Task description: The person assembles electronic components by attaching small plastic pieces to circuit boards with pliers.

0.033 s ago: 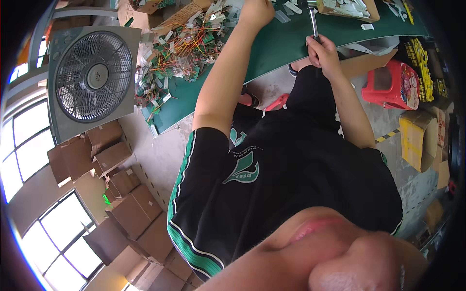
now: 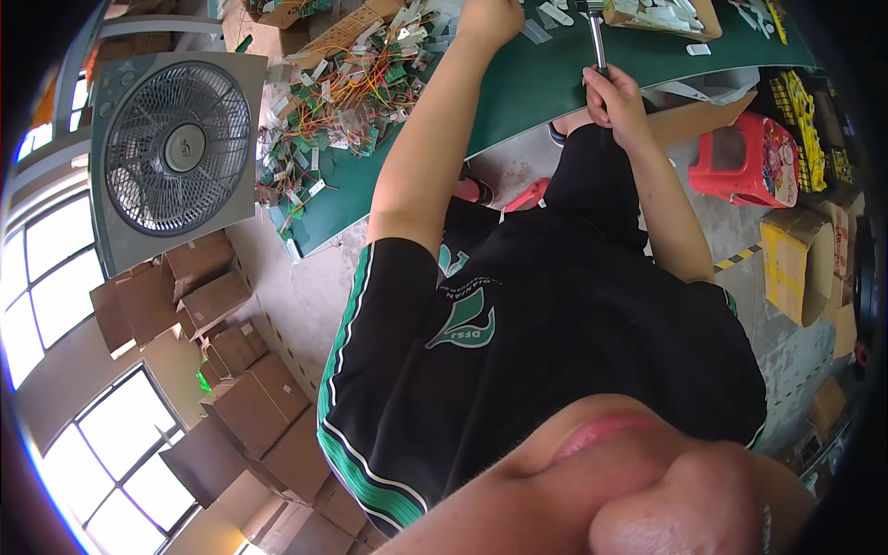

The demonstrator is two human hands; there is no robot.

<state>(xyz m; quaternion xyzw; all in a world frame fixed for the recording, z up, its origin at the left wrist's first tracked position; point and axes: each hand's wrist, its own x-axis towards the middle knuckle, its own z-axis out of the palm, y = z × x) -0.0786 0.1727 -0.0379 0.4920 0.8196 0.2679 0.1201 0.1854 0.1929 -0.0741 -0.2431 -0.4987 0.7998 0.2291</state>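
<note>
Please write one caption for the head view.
Right hand gripping a metal tool at a green table heaped with tangled wired parts.

The right hand (image 2: pixel 614 105) grips a metal-shafted tool (image 2: pixel 598 42), the left hand (image 2: pixel 492 20) near tangled wires (image 2: pixel 356 85) on a green table (image 2: pixel 523 97).

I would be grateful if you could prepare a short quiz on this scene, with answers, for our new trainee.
1. Which hand grips the metal-shafted tool? A: left; B: right; C: both.
2. True or false: in the picture, the grey fan appears to the left of the tangle of wires.
3. Fill in the colour: the tabletop is ____.

Key:
1. B, the right hand.
2. True.
3. Green.
</note>
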